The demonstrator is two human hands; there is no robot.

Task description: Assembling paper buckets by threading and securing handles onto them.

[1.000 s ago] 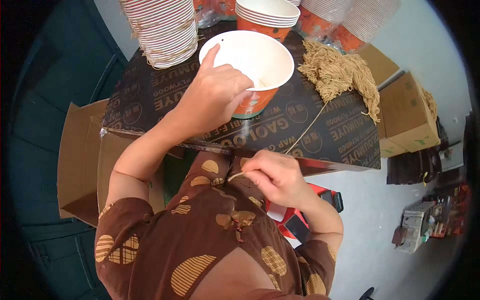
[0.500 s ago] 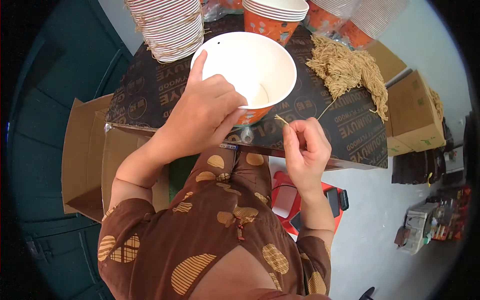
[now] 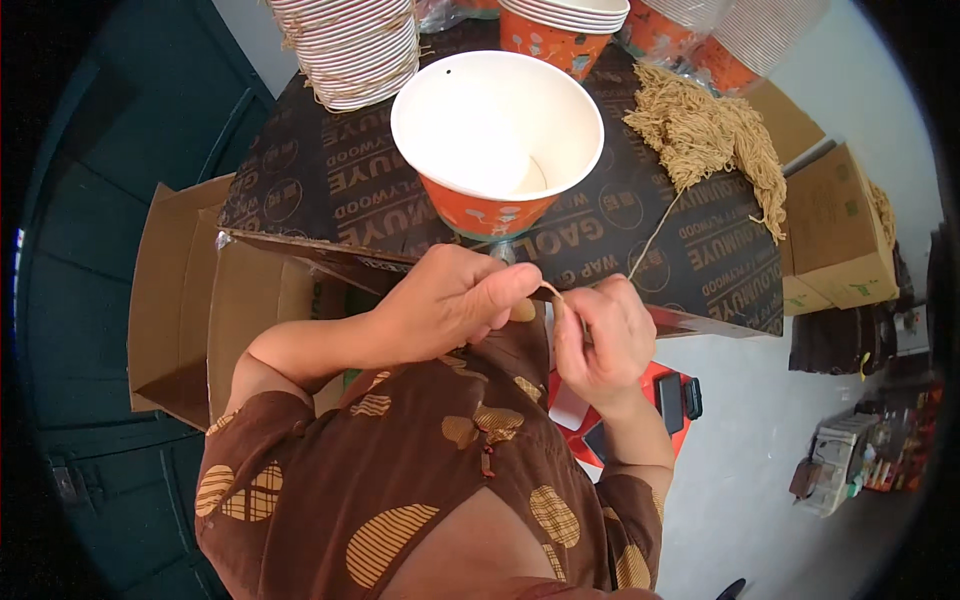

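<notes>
Pinching the end of a tan string point(image 3: 551, 292) between our two hands, we have the left hand point(image 3: 450, 305) closed with fingertips pressed together on it, and the right hand point(image 3: 600, 335) curled shut around the same strand just beside the left. From the right hand the string runs up and away across the dark printed board point(image 3: 330, 180) to a heap of tan string point(image 3: 705, 135). Just beyond the left hand's knuckles stands an orange paper bowl point(image 3: 497, 140), white inside, tilted toward us. Farther off, past the bowl, sit stacks of paper bowls point(image 3: 355, 45). Cardboard boxes point(image 3: 835, 235) lie off beyond the right hand.
</notes>
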